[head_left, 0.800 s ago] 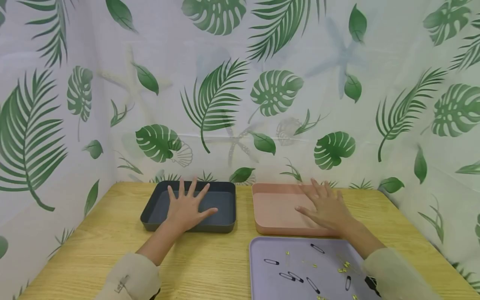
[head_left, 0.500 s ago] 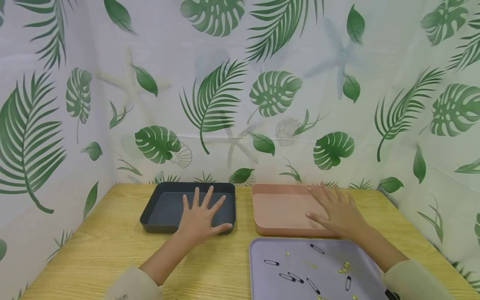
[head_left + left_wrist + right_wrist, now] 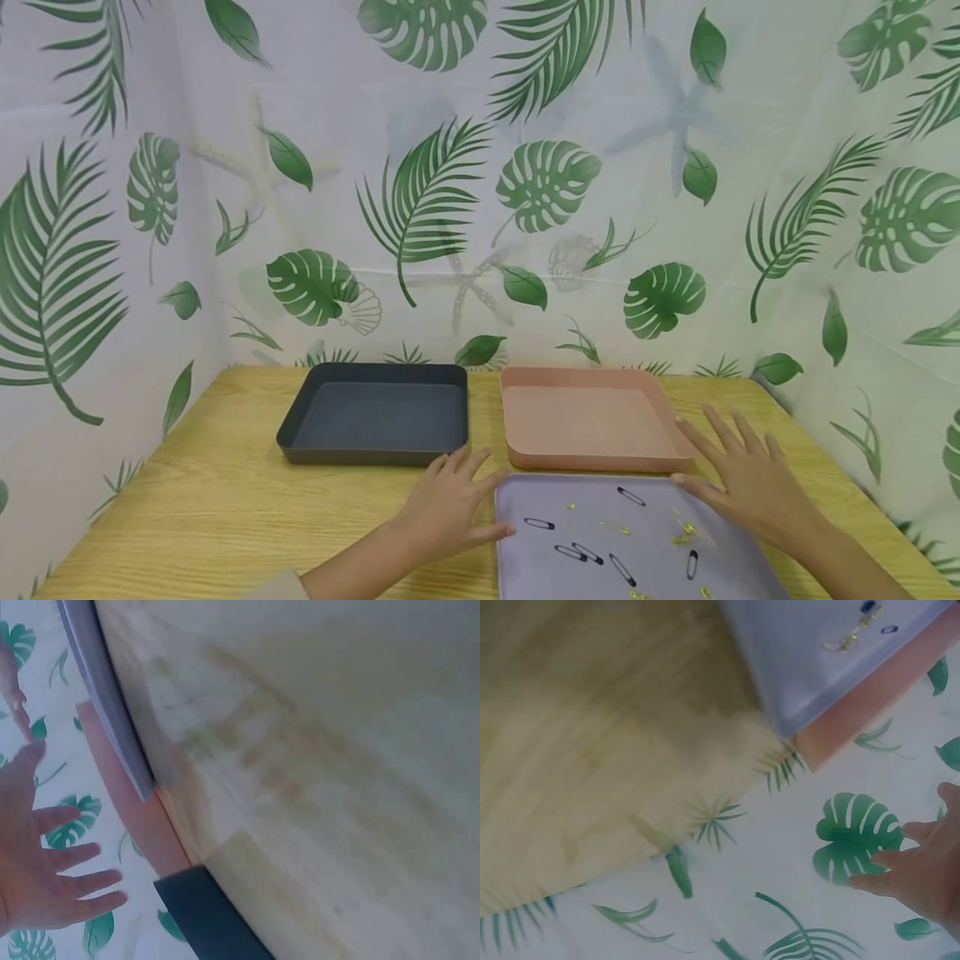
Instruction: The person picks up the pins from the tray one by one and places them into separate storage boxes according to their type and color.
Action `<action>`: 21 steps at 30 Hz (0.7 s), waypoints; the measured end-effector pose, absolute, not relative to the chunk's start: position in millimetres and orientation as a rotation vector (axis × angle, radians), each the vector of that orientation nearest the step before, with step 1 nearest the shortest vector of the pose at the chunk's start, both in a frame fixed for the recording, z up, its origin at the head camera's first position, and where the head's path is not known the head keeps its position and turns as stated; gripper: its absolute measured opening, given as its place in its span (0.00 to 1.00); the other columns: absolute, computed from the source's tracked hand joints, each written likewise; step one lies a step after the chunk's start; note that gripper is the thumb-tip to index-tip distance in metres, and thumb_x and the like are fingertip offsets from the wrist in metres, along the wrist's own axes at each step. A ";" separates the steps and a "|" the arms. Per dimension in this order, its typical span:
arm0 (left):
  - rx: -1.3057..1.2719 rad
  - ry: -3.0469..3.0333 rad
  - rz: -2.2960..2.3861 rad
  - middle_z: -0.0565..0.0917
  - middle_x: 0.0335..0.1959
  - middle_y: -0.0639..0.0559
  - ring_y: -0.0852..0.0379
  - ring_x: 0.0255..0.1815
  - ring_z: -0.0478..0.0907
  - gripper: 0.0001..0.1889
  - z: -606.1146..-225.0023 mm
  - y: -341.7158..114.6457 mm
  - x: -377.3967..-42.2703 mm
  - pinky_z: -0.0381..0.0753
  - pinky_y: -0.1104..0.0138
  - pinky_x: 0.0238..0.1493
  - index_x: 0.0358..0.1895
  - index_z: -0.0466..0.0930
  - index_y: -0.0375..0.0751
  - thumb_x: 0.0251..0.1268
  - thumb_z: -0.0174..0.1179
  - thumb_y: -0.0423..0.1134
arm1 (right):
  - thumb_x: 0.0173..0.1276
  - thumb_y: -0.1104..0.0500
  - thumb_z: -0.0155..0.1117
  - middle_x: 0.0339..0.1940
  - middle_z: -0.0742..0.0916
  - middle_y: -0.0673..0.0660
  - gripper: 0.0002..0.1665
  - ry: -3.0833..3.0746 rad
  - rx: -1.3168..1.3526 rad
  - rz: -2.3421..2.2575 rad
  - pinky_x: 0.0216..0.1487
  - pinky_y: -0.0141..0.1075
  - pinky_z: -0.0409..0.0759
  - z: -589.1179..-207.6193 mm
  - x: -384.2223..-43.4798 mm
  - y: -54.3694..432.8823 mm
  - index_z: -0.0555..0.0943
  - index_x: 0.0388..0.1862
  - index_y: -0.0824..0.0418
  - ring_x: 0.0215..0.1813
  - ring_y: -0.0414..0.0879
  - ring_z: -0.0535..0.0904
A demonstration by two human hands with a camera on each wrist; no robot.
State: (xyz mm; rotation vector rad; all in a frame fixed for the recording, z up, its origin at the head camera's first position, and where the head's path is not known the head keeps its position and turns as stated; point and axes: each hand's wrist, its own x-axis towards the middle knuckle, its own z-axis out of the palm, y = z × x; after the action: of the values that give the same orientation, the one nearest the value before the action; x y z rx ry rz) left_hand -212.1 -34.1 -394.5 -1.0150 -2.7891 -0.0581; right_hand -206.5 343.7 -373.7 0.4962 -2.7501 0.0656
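A lavender tray [image 3: 536, 571] lies at the front, with several black safety pins [image 3: 621, 569] and small yellow-ended pieces [image 3: 686, 533] scattered on it. My left hand [image 3: 453, 507] hovers at the tray's left side, fingers spread loosely, its thumb overlapping the left rim in the head view. Over the right side of the tray is my right hand [image 3: 753, 496], fingers apart and holding nothing. The left wrist view shows the left hand [image 3: 45, 874] with nothing in it. At the right wrist view's edge, the right hand [image 3: 926, 862] also holds nothing.
Behind the lavender tray sits a pink tray [image 3: 585, 417]. A dark blue-grey tray [image 3: 375, 417] stands to its left. All rest on a wooden table [image 3: 202, 500] backed by a leaf-patterned white cloth [image 3: 465, 208].
Both hands have drawn back toward the front and shifted right, the left from over the dark tray, the right from over the pink tray. The pins and trays stay put.
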 end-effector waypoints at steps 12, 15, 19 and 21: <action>-0.881 -3.035 -0.844 0.73 0.26 0.53 0.60 0.27 0.70 0.17 -409.9 -20.5 -197.1 0.73 0.69 0.28 0.39 0.78 0.32 0.51 0.66 0.41 | 0.65 0.39 0.55 0.59 0.69 0.74 0.36 -2.966 0.365 0.159 0.37 0.65 0.70 -395.2 -177.4 369.4 0.69 0.62 0.63 0.52 0.75 0.66; -0.844 -3.037 -1.118 0.69 0.20 0.56 0.62 0.20 0.66 0.10 -412.7 -20.0 -194.2 0.68 0.72 0.20 0.28 0.71 0.37 0.48 0.66 0.32 | 0.67 0.40 0.52 0.52 0.73 0.71 0.37 -3.091 0.294 0.307 0.33 0.58 0.74 -399.4 -173.1 372.9 0.66 0.64 0.66 0.46 0.67 0.73; -0.729 -2.961 -1.608 0.71 0.20 0.50 0.59 0.15 0.73 0.14 -417.2 -16.5 -188.5 0.75 0.70 0.15 0.29 0.67 0.35 0.45 0.61 0.19 | 0.68 0.45 0.53 0.40 0.77 0.63 0.38 -3.214 0.212 0.510 0.34 0.50 0.76 -403.9 -175.7 378.2 0.64 0.61 0.76 0.40 0.55 0.76; -0.655 -2.899 -1.809 0.70 0.22 0.46 0.54 0.15 0.76 0.15 -420.0 -14.1 -186.2 0.77 0.68 0.14 0.32 0.66 0.32 0.42 0.60 0.16 | 0.68 0.50 0.55 0.35 0.78 0.59 0.36 -3.252 0.146 0.623 0.33 0.46 0.76 -405.9 -177.6 380.3 0.63 0.59 0.79 0.36 0.51 0.75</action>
State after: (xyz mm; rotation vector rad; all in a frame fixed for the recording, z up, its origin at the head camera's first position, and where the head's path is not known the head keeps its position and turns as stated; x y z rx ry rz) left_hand -186.2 -14.1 -420.0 -0.6552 -2.8994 -1.8088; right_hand -177.6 380.3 -405.9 0.1462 -3.2525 0.6230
